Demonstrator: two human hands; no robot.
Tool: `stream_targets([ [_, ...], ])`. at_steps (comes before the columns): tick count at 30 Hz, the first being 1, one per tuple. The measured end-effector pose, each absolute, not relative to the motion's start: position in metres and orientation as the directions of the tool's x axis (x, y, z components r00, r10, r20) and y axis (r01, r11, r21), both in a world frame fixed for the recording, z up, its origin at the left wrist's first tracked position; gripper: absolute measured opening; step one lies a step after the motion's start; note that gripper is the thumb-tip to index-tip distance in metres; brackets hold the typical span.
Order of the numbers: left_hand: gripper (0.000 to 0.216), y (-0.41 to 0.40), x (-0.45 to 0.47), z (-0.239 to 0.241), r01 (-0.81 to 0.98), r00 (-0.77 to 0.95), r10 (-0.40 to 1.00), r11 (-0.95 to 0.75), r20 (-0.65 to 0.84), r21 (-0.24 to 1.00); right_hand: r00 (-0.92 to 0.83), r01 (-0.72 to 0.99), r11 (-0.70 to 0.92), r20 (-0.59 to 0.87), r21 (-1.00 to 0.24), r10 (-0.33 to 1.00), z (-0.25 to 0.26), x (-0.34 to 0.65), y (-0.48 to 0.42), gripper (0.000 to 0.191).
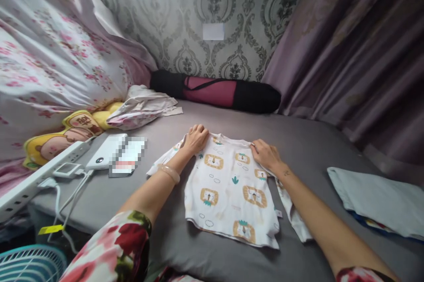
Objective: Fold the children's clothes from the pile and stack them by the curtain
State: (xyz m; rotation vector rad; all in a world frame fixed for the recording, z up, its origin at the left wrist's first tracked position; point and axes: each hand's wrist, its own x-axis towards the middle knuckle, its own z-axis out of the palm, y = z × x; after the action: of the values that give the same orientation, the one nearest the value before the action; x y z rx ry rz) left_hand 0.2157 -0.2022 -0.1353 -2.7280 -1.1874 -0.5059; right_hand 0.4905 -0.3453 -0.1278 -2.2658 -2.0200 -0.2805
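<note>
A small white child's shirt [228,189] printed with lion faces lies flat on the grey bed sheet [308,149], its neck towards the wall. My left hand [195,137] is closed on the shirt's left shoulder, fingers curled over the cloth. My right hand [265,154] pinches the right shoulder, next to the collar. Both sleeves stick out to the sides, the right one under my forearm.
Folded light clothes [380,202] lie at the right. A crumpled garment [145,107] and a black-and-pink roll bag [218,90] lie by the wall. A white power bank [106,152], a power strip [36,176] with cables and a cartoon cushion [59,138] sit left; a fan [29,264] stands below.
</note>
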Motion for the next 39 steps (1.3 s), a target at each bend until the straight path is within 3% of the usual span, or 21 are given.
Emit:
stream_targets([
  [6,0.035,-0.18,0.221,-0.137,0.704,0.668,0.676,-0.709,0.312,0.031,0.113,0.99,-0.122,0.121,0.071,0.986,-0.131,0.5,-0.329,0.03],
  [16,0.036,-0.129,0.244,-0.142,0.677,0.71,0.623,-0.733,0.33,-0.073,0.112,0.991,-0.116,0.056,0.072,0.992,-0.13,0.52,-0.284,0.033],
  [26,0.029,-0.107,0.267,-0.142,0.754,0.647,0.72,-0.654,0.25,-0.066,0.148,0.988,-0.149,0.022,0.042,0.989,-0.127,0.533,-0.254,0.035],
  [32,0.022,-0.133,0.281,-0.127,0.798,0.591,0.772,-0.602,0.237,-0.027,0.194,0.978,-0.204,0.169,0.046,0.966,-0.128,0.51,-0.258,0.035],
  [36,0.035,-0.16,0.291,-0.135,0.663,0.728,0.662,-0.746,0.175,0.061,0.102,0.994,-0.096,0.173,-0.044,0.98,-0.14,0.475,-0.267,0.053],
  [39,0.051,-0.174,0.296,-0.153,0.661,0.728,0.669,-0.743,0.149,0.106,0.112,0.988,-0.1,0.105,-0.12,0.988,-0.151,0.46,-0.269,0.061],
])
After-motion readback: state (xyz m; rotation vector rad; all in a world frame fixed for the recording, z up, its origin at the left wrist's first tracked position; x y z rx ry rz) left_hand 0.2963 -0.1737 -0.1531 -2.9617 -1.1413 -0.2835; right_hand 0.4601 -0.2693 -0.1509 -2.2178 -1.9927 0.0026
